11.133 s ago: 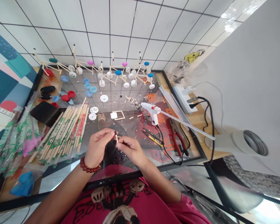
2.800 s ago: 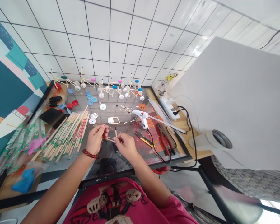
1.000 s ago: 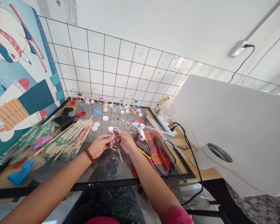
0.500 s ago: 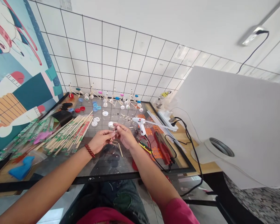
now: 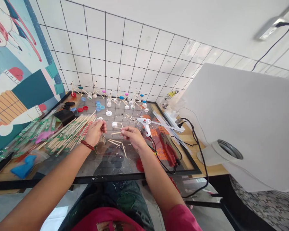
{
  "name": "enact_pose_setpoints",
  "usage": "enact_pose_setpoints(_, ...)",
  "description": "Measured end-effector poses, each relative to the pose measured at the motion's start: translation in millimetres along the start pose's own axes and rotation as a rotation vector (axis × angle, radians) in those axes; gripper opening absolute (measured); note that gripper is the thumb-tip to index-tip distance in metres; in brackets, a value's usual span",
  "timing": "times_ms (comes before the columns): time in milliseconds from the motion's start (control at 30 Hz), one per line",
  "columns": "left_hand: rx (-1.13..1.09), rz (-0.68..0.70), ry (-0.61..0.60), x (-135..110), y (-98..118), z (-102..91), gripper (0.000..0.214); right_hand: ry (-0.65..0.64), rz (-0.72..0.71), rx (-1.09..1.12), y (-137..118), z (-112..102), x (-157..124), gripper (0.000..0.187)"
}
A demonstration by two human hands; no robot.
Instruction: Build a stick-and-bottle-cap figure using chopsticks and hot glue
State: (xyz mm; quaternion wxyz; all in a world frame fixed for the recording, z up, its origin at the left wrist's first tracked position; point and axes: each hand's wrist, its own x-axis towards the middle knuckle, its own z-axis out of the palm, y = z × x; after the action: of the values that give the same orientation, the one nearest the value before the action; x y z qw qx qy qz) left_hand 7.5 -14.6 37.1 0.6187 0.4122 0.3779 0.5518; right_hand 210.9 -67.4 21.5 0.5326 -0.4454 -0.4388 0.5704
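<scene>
My right hand point(image 5: 133, 136) pinches a small frame of thin wooden sticks point(image 5: 116, 133) above the glass-topped table. A white bottle cap point(image 5: 114, 124) sits at the far end of that frame. My left hand point(image 5: 96, 131), with a red bead bracelet on its wrist, has its fingers curled over the spot beside the bamboo sticks. Just behind those fingertips part of another white cap point(image 5: 100, 119) shows; what the fingers hold, if anything, is hidden. Short cut sticks point(image 5: 115, 141) lie on the glass in front of the hands.
Several cap-and-stick models point(image 5: 121, 99) stand along the back. A white glue gun point(image 5: 144, 123) rests to the right, with red-handled pliers point(image 5: 168, 149) and a black cable nearby. Bundled bamboo sticks point(image 5: 69, 134) lie left, near blue caps point(image 5: 100, 106) and a white cap point(image 5: 109, 113).
My left hand has left the right hand and moved left to the white caps. The right hand keeps the stick frame, its fingers now slightly further right.
</scene>
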Motion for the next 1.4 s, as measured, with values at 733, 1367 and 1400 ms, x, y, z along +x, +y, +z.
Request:
enact_pose_setpoints(733, 0.099, -0.093, -0.054, 1, -2, -7.2, 0.045, -0.112, -0.269, -1.137, 9, -9, -7, 0.015)
enact_pose_setpoints(1367, 0.306, -0.164, -0.330, -19, -19, 3.4, 0.045, 0.091, -0.272, -0.456, 22, 16, -3, 0.022)
enact_pose_setpoints(1400, 0.315, -0.155, -0.326, -20, -20, 4.1, 0.045, 0.112, -0.251, -0.482, 22, 16, -3, 0.021)
